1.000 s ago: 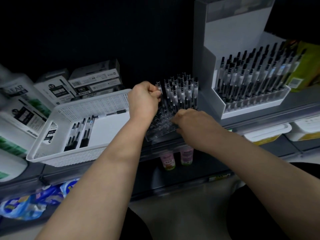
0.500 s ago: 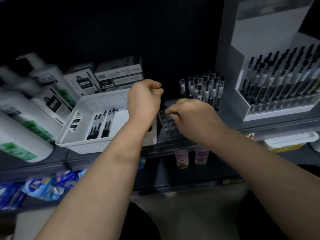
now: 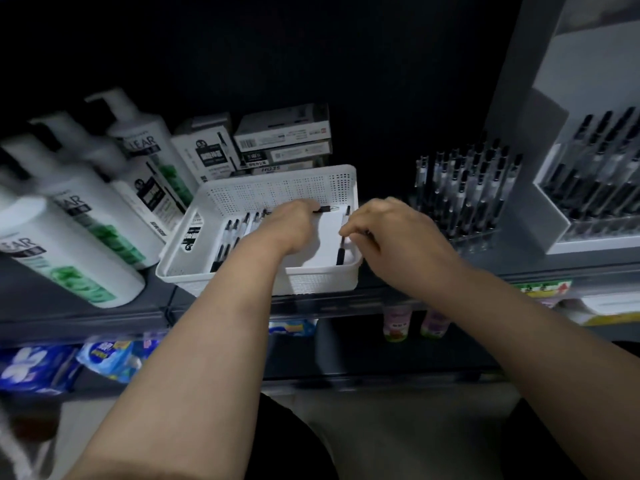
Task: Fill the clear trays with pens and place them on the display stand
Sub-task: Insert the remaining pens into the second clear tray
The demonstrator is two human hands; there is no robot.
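Pen point(image 3: 323, 209) in L grip point(image 3: 291, 225), over basket point(image 3: 277, 188)

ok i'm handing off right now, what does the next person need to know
Left hand: down in the white basket over the loose pens, fingers curled. Its grip is hidden.
Right hand: fingertips seem to pinch a single pen at the basket's right side.
Clear tray: on the shelf right of the basket, back rows filled, front looks unfilled.
Display stand: already holds rows of pens.
Left to do: fill the tray's front rows, then set it on the stand.
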